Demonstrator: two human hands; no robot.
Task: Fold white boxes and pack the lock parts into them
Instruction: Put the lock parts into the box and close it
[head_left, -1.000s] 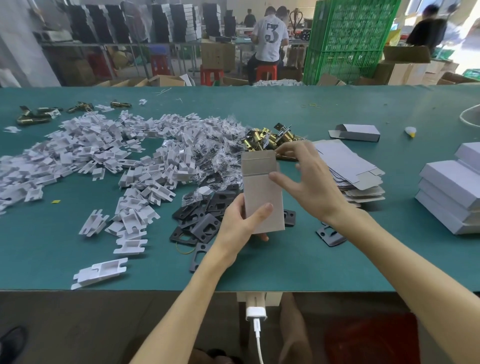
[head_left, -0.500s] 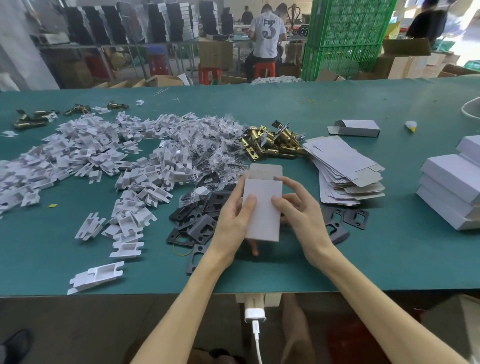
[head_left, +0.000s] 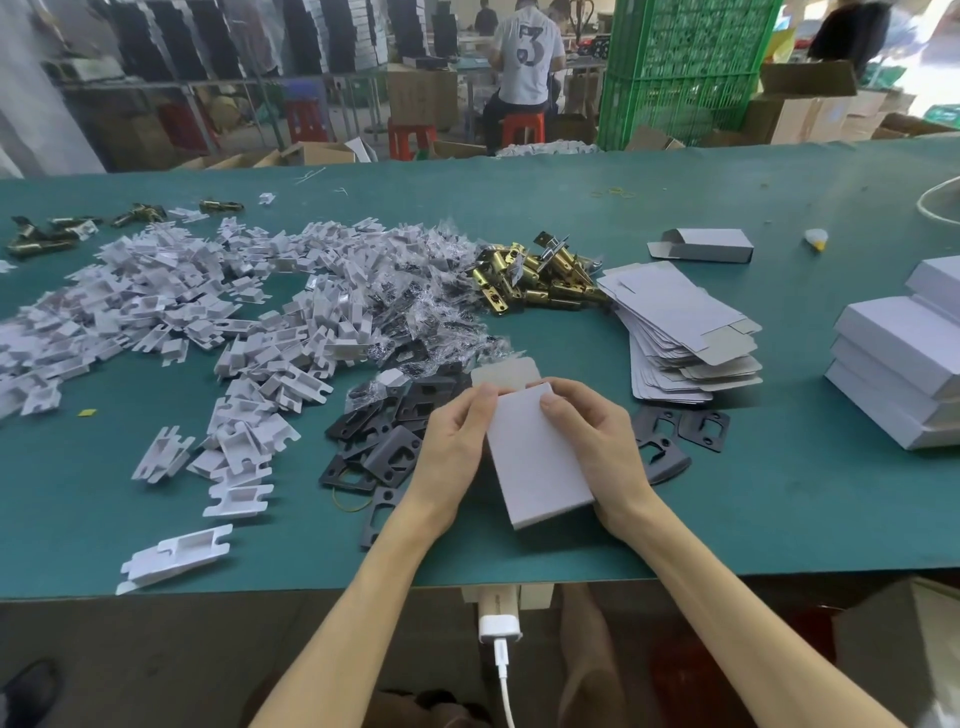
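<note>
Cardboard sat between my two hands: the white box (head_left: 540, 457) lay tilted over the near part of the green table (head_left: 779, 519), its long side running away from me and its far flap (head_left: 506, 375) standing open past the top edge. Whether its near end touched the table I could not tell. My left hand (head_left: 454, 452) gripped the box's left edge, thumb laid on the upper face near the far corner, fingers curled out of sight beneath. My right hand (head_left: 597, 441) held the right edge likewise, thumb pressed on the far right corner. Just left of the box, partly under my left hand, lay black plates (head_left: 384, 441), and a few more showed just right of it. Further left spread a heap of white plastic inserts (head_left: 208, 322), with small clear bags (head_left: 431, 312) beyond the box's far end. Beyond it and a little right lay brass latches (head_left: 535, 280), touching a fanned stack of flat box blanks (head_left: 680, 332). Well right of the box stood piled closed boxes (head_left: 904, 364), and far beyond it one folded box (head_left: 706, 245) lay alone, an end open.
</note>
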